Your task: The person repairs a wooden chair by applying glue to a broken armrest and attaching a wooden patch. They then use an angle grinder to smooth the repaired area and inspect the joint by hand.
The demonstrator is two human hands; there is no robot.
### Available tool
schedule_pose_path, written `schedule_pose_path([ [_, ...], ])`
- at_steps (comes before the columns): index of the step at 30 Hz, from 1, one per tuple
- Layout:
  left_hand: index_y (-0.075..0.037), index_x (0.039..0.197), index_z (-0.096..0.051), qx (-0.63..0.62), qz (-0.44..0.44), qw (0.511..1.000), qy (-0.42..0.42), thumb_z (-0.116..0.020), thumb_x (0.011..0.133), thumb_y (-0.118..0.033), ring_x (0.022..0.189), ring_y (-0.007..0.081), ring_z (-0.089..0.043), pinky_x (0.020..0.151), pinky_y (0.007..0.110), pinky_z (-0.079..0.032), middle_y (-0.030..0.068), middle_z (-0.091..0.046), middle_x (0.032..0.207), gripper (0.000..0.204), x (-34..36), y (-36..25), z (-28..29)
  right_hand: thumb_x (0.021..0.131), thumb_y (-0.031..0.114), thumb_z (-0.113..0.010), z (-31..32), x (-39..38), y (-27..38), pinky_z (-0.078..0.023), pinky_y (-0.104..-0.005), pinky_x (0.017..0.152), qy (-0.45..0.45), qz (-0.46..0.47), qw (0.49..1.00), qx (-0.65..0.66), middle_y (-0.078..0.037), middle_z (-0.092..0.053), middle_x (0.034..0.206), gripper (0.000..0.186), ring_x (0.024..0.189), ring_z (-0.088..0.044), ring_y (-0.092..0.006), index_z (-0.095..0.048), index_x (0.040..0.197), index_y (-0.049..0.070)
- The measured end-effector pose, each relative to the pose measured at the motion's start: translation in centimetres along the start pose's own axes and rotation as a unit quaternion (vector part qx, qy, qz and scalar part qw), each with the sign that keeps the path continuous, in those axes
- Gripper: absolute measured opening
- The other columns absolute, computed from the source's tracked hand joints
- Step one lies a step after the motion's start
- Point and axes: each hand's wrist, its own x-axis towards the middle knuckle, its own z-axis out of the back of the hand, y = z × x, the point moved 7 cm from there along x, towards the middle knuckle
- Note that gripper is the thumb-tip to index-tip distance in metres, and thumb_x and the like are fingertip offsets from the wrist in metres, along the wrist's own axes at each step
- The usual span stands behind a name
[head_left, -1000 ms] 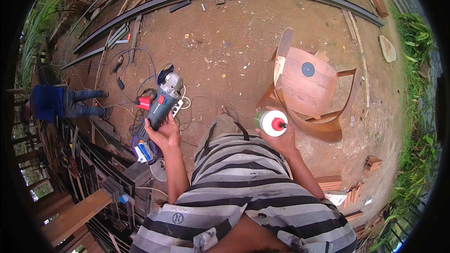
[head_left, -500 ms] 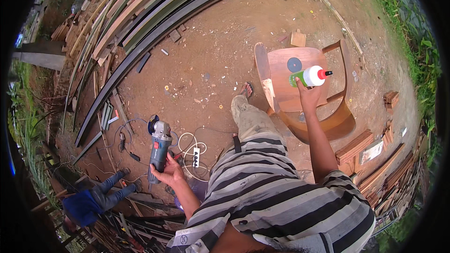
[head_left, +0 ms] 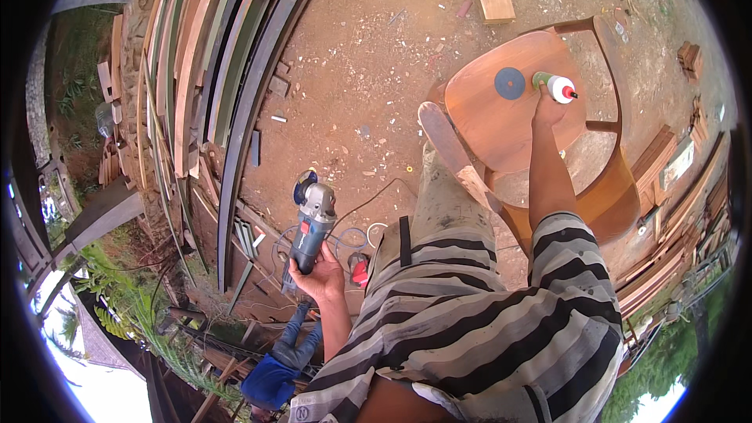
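Your right hand (head_left: 551,112) grips the bottle (head_left: 554,86) over the chair's seat (head_left: 501,129), nozzle (head_left: 569,93) toward the right, just right of the dark disc (head_left: 510,84); contact with the seat cannot be told. Your left hand (head_left: 323,272), well left, clasps the grinder (head_left: 313,225), its head (head_left: 317,200) pointing far.

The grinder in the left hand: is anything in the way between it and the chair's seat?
Yes. Seen from above, the person's trousered leg and the chair's wooden arm lie between the grinder in the left hand and the seat. Nothing else visible stands there; their difference in height can't be told.
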Motion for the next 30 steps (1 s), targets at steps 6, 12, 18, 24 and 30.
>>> schedule_pose_path([
  [6,-0.004,0.132,-0.056,0.052,0.047,0.996,0.059,-0.07,0.087,-0.033,0.125,0.0303,-0.06,0.112,0.045,-0.047,0.0131,-0.063,0.132,0.056,3.0,1.3,-7.4,0.081,0.014,-0.082,0.7,-1.6,-3.5,-0.051,-0.0344,0.094,0.047,-0.12,0.988,0.082,-0.018,-0.063,0.13,0.074,0.112,-0.063,-0.0246,-0.044,0.142,-0.005],
  [12,-0.001,0.131,-0.056,0.12,0.089,0.985,0.082,-0.068,0.09,-0.033,0.125,0.0315,-0.06,0.111,0.046,-0.049,0.0152,-0.064,0.13,0.054,5.0,2.0,-11.2,0.096,0.025,-0.065,5.8,-18.2,4.2,-0.05,-0.0454,0.097,0.221,0.039,0.937,-0.268,-0.027,-0.059,0.136,0.059,0.112,-0.065,-0.0403,-0.048,0.141,-0.008],
  [18,-0.002,0.127,-0.058,0.18,0.16,0.962,0.132,-0.068,0.09,-0.033,0.125,0.0305,-0.06,0.111,0.046,-0.048,0.0147,-0.065,0.129,0.05,8.6,2.9,-13.3,0.098,0.042,-0.059,9.0,-31.2,8.6,-0.044,-0.046,0.101,0.218,0.156,0.848,-0.456,-0.024,-0.066,0.118,0.05,0.112,-0.061,-0.0392,-0.062,0.123,-0.002],
  [24,-0.002,0.126,-0.059,0.229,0.241,0.919,0.213,-0.07,0.088,-0.03,0.124,0.0302,-0.061,0.111,0.046,-0.048,0.0118,-0.065,0.129,0.049,12.2,1.6,-15.4,0.099,0.045,-0.056,3.6,-31.6,10.6,-0.044,-0.0458,0.103,0.165,0.074,0.906,-0.384,-0.018,-0.068,0.111,0.049,0.112,-0.061,-0.0379,-0.063,0.119,0.001],
  [30,-0.003,0.124,-0.059,0.255,0.276,0.89,0.259,-0.071,0.087,-0.03,0.12,0.0275,-0.063,0.109,0.044,-0.051,0.0106,-0.066,0.125,0.047,14.8,-1.9,-17.1,0.099,0.041,-0.056,11.0,-33.5,11.1,-0.047,-0.0472,0.1,0.038,0.034,0.882,-0.469,-0.019,-0.069,0.112,0.042,0.112,-0.063,-0.0372,-0.065,0.121,0.006],
])
